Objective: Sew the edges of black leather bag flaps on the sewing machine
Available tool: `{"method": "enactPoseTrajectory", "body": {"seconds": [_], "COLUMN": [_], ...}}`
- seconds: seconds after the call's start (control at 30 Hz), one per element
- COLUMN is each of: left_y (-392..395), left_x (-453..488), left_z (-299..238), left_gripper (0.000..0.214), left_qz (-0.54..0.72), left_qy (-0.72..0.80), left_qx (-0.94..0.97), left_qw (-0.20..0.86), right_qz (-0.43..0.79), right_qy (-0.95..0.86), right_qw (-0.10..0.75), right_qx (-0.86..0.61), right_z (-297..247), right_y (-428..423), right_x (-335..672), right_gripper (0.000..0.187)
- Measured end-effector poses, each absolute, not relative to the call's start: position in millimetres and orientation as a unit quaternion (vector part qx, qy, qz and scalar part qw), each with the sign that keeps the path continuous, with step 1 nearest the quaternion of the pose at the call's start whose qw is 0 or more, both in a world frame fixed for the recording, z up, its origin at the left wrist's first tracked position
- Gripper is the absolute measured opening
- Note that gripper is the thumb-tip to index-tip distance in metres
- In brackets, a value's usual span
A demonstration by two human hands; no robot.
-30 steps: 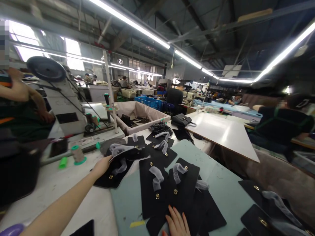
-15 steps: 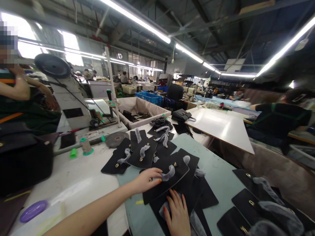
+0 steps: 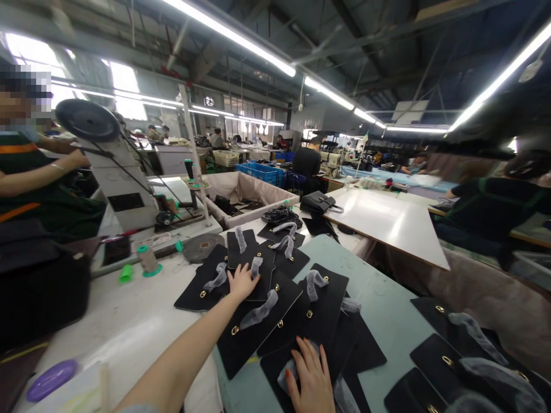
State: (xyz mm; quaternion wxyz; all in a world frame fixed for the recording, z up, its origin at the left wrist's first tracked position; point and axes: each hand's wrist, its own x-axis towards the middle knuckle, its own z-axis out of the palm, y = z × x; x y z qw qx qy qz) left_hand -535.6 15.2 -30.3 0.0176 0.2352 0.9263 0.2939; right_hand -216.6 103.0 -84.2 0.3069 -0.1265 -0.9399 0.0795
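Several flat black leather panels [image 3: 258,321] with small gold clasps and grey wrapping strips lie overlapping on a pale green mat [image 3: 379,310]. My left hand [image 3: 241,282] reaches forward with fingers spread flat on the far panels [image 3: 253,267]. My right hand [image 3: 312,378] lies palm down, fingers apart, on the nearest panel and a grey strip at the bottom edge. More black panels [image 3: 447,355] with clasps sit at the lower right.
A sewing machine [image 3: 116,178] with thread spools [image 3: 148,261] stands at the left, where another person [image 3: 30,178] sits. A cloth-lined bin [image 3: 249,198], a black handbag [image 3: 318,202] and a white board [image 3: 387,223] lie beyond. A person in black [image 3: 491,221] sits at the right. A purple disc [image 3: 51,380] lies near left.
My left hand slid a black panel from the far left pile onto the near stack, then moved back out to the far panels. My right hand stayed pressed on the near panel.
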Motion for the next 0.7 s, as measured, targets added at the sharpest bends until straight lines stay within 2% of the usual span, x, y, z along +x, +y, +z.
{"method": "enactPoseTrajectory", "body": {"seconds": [0.03,0.13,0.3,0.43,0.5,0.57,0.6,0.63,0.7], "left_y": [23,34,31,37,39,36,30,23,3], "left_x": [-532,-530,-541,-499,-456,-414,-397,-387,-384], "left_z": [-29,-9,76,121,114,89,72,56,25], "left_gripper": [0.038,0.035,0.037,0.042,0.038,0.028,0.030,0.042,0.057], "left_qz": [0.309,0.363,0.461,0.509,0.494,0.403,0.327,0.270,0.255], "left_qy": [0.922,0.899,0.818,0.736,0.697,0.656,0.645,0.642,0.671], "left_qx": [0.231,0.245,0.334,0.435,0.517,0.636,0.684,0.703,0.676], "left_qw": [0.016,-0.005,-0.089,-0.100,-0.055,0.046,0.099,0.142,0.164], "right_qz": [0.080,0.086,0.114,0.149,0.160,0.168,0.172,0.176,0.177], "right_qy": [-0.940,-0.941,-0.952,-0.954,-0.951,-0.947,-0.947,-0.946,-0.936], "right_qw": [0.307,0.297,0.246,0.210,0.211,0.226,0.237,0.252,0.302], "right_qx": [-0.129,-0.137,-0.143,-0.155,-0.160,-0.153,-0.136,-0.108,-0.032], "right_z": [-85,-83,-65,-42,-33,-30,-30,-32,-40], "right_y": [103,102,100,95,92,88,85,82,74], "right_x": [-217,-216,-210,-208,-204,-196,-190,-183,-169], "right_gripper": [0.029,0.030,0.030,0.031,0.032,0.033,0.033,0.032,0.028]}}
